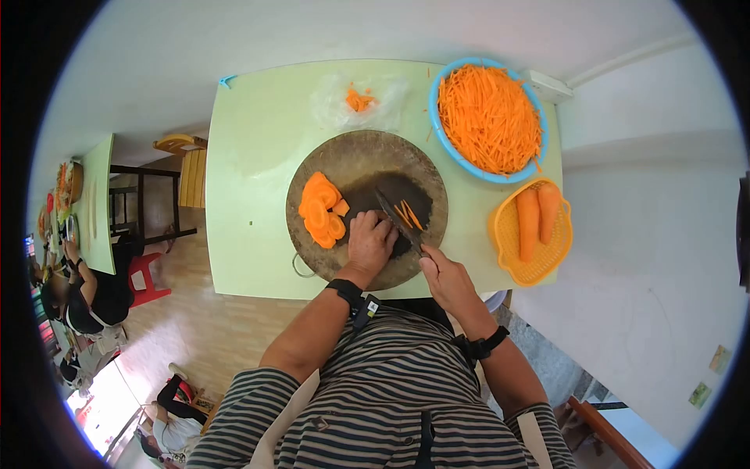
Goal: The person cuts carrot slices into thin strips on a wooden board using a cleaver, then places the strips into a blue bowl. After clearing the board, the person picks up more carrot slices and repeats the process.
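Note:
My right hand (448,283) grips the handle of a kitchen knife (397,213), its dark blade slanting across the round wooden chopping board (367,152). Left of the blade, my left hand (371,244) presses down with bent fingers. Whatever lies beneath those fingertips is hidden. A few thin carrot strips (408,215) rest on the board just right of the blade. Overlapping carrot slices (319,209) are heaped on the board's left side. Dark, wet-looking wood shows around the blade.
A blue basin (434,131) full of carrot shreds stands at the back right. Below it, a yellow basket (504,262) holds two whole carrots (529,223). Carrot scraps (359,100) lie on a clear plastic bag (332,105) behind the board. Other people sit far left.

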The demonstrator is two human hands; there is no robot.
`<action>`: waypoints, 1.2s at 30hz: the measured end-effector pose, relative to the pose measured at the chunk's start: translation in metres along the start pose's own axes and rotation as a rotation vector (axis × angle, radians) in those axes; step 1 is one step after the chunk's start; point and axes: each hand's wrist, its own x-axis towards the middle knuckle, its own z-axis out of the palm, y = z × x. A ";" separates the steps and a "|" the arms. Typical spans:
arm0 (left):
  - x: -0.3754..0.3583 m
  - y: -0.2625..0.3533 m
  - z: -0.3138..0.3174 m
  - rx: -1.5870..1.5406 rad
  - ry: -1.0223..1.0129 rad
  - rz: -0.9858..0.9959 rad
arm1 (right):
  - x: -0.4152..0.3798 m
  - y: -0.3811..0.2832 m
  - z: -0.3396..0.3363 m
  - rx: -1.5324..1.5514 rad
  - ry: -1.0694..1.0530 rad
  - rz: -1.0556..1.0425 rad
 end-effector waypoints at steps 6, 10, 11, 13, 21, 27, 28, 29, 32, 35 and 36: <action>-0.002 -0.006 0.000 -0.003 -0.087 -0.013 | -0.016 0.000 -0.006 -0.084 -0.094 0.060; 0.000 -0.003 -0.002 0.015 -0.084 -0.013 | -0.012 -0.001 -0.004 -0.085 -0.097 0.063; 0.000 -0.002 -0.002 0.028 -0.071 -0.005 | -0.009 -0.003 -0.002 -0.113 -0.081 0.049; 0.000 -0.003 -0.002 0.033 -0.076 -0.004 | -0.001 -0.007 0.001 -0.140 -0.063 0.037; 0.002 0.000 -0.001 0.001 0.004 0.004 | 0.006 0.000 0.000 -0.002 -0.003 0.001; 0.000 -0.003 -0.002 0.018 -0.067 -0.020 | -0.013 0.003 -0.002 -0.050 -0.069 0.039; 0.000 -0.003 -0.002 0.017 -0.067 -0.019 | -0.013 0.003 -0.001 -0.050 -0.070 0.039; 0.000 -0.003 -0.002 0.016 -0.068 -0.018 | -0.012 0.004 0.001 -0.075 -0.057 0.022; -0.001 -0.004 -0.001 0.019 -0.060 -0.014 | -0.005 -0.003 0.003 -0.126 -0.051 0.020; -0.002 -0.003 -0.003 0.052 -0.095 -0.026 | 0.013 -0.001 0.010 -0.096 -0.042 0.019; -0.001 -0.003 -0.002 0.055 -0.095 -0.023 | 0.018 0.000 0.012 -0.039 -0.026 0.003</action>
